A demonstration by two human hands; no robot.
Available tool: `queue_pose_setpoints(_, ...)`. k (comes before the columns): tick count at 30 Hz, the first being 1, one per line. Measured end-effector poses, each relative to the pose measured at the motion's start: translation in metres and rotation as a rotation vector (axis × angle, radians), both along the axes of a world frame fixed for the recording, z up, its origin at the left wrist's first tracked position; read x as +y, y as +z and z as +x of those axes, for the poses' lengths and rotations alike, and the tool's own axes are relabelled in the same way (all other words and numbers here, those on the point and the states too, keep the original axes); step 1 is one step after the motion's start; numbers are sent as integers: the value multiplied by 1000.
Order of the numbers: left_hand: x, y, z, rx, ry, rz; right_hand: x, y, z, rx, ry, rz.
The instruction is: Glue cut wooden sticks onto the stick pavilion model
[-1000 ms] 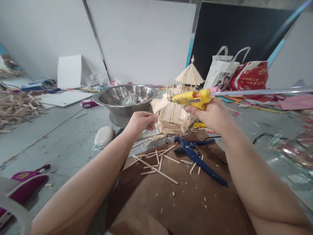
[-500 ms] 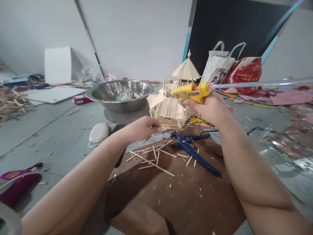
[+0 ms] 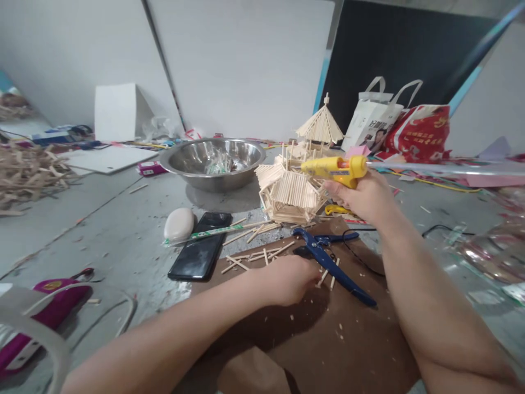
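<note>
My right hand (image 3: 361, 194) is wrapped round a yellow hot glue gun (image 3: 334, 167), a long clear glue stick (image 3: 435, 168) running out of its back. The gun's nozzle points left, by the short upright posts on top of a wooden stick pavilion model (image 3: 291, 189). Low over the brown sheet (image 3: 328, 355), my left hand (image 3: 293, 279) has its fingers curled down at short cut wooden sticks (image 3: 335, 273); what lies between the fingertips is hidden. Just beyond it rest blue-handled cutters (image 3: 332, 265). A second model part with a pointed roof (image 3: 321, 125) stands behind.
A steel basin (image 3: 213, 164) stands behind left, holding plastic-wrapped things. A black phone (image 3: 200, 246) and white oval object (image 3: 179, 223) lie left of the sheet. At far left are a purple tool (image 3: 47, 312) and a stick pile (image 3: 28, 172). Bags (image 3: 418, 131) stand back right.
My left hand has moved right and nearer, from beside the model's base to the short sticks, uncovering the phone. The glue gun stays by the model. The whole view has shifted slightly.
</note>
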State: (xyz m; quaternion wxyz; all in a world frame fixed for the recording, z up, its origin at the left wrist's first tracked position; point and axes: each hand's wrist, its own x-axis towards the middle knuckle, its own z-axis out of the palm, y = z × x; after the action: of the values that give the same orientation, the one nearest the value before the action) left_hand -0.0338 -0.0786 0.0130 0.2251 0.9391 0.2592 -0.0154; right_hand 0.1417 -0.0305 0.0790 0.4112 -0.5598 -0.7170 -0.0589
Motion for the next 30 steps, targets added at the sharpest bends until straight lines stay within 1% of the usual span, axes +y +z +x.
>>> queue_pose_setpoints(2, -3, -2, 1, 49, -36, 40, 2, 3, 9, 11, -47, -20)
queue_pose_setpoints(5, -4, -5, 1, 67, -78, 88, 6, 7, 28, -15, -156, -107)
queue_pose_setpoints(8, -7, -9, 1, 75, -103, 155, 9, 3, 50, -20, -251, -183)
queue_pose_setpoints(12, -15, -16, 3, 84, -88, 275, 14, -18, 76, 6, -336, -362)
queue_pose_setpoints(14, -19, -20, 3, 63, -72, 340, 16, -31, 86, 48, -379, -490)
queue_pose_setpoints(16, -22, -26, 3, 37, -74, 387, 18, -43, 92, 98, -415, -548)
queue_pose_setpoints(18, -20, -30, 1, 22, -91, 402, 20, -53, 96, 186, -441, -583)
queue_pose_setpoints(22, -7, -33, -6, 24, -110, 408, 22, -69, 96, 374, -426, -638)
queue_pose_setpoints(26, 12, -32, -18, 22, -180, 420, 25, -80, 96, 760, -318, -684)
queue_pose_setpoints(27, 16, -32, -20, 15, -198, 418, 25, -82, 97, 825, -289, -699)
queue_pose_setpoints(30, 23, -33, -25, -2, -228, 411, 27, -91, 103, 884, -248, -738)
